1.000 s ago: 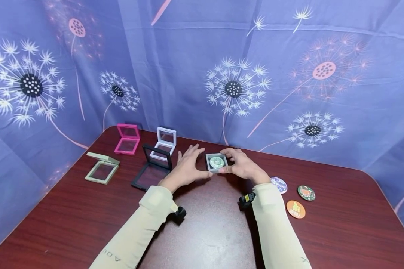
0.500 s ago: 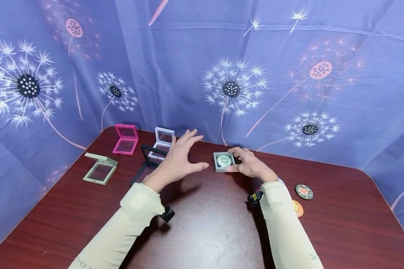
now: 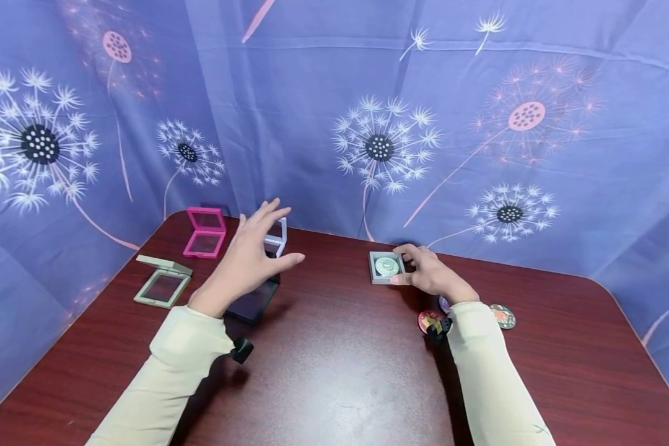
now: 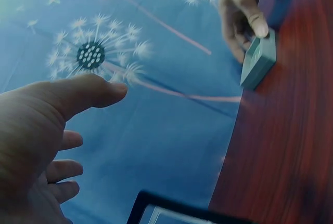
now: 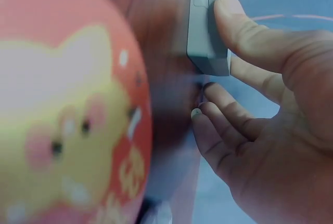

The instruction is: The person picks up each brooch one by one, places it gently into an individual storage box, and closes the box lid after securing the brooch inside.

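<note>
My right hand (image 3: pixel 432 272) pinches a small grey-green square case (image 3: pixel 375 276) by its right side, thumb at the front and fingers behind. A round pale green badge (image 3: pixel 387 266) shows inside the case. In the right wrist view a seam runs along the side of the case (image 5: pixel 200 26). My left hand (image 3: pixel 245 254) is in the air, fingers spread and thumb apart, with nothing in it. From the head it partly covers an open black display case (image 3: pixel 253 303) and a white one (image 3: pixel 277 232).
A pink display case (image 3: pixel 205 234) and a light green one (image 3: pixel 164 286) stand with lids raised at left. Near my right wrist lie a red badge (image 3: pixel 428 321), a purple badge (image 3: pixel 443 303) and a dark green badge (image 3: pixel 504 316). A dandelion-print curtain (image 3: pixel 312 124) hangs behind the table.
My left hand has let go of the grey-green case's side and moved left, over the black case. My right hand has shifted the grey-green case slightly to the right.
</note>
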The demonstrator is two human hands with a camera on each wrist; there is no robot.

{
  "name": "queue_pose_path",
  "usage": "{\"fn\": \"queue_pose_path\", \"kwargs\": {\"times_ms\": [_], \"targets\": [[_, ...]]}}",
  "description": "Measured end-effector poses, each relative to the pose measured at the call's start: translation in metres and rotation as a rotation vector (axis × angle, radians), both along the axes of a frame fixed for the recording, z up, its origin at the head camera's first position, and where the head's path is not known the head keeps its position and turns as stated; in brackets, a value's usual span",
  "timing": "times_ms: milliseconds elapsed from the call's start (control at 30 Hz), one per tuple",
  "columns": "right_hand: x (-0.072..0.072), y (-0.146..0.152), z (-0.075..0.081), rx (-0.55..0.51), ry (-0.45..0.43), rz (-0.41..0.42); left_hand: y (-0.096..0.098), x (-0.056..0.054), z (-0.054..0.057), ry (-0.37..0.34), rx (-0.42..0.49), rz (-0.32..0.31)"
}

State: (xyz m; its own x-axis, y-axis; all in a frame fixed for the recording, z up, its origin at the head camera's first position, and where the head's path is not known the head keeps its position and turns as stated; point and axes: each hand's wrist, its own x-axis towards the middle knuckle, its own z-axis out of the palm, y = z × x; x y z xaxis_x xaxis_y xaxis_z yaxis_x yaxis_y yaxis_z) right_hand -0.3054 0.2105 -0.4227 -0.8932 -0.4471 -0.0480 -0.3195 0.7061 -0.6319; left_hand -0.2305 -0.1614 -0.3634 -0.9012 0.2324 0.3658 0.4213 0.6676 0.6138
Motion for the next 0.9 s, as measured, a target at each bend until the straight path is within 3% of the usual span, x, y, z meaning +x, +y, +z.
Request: {"fn": "queue_pose_path", "kwargs": {"times_ms": [300, 633, 900], "targets": [[0.003, 0.019, 0.001, 0.016, 0.016, -0.024, -0.032, 0.001, -0.002, -0.070, 0.020, 0.071], [0.008, 0.038, 0.003, 0.042, 0.023, -0.052, -0.066, 0.002, -0.018, -0.076, -0.041, 0.075], [0.009, 0.055, 0.003, 0.082, 0.025, -0.063, -0.078, 0.004, -0.030, -0.098, -0.033, 0.081]]}}
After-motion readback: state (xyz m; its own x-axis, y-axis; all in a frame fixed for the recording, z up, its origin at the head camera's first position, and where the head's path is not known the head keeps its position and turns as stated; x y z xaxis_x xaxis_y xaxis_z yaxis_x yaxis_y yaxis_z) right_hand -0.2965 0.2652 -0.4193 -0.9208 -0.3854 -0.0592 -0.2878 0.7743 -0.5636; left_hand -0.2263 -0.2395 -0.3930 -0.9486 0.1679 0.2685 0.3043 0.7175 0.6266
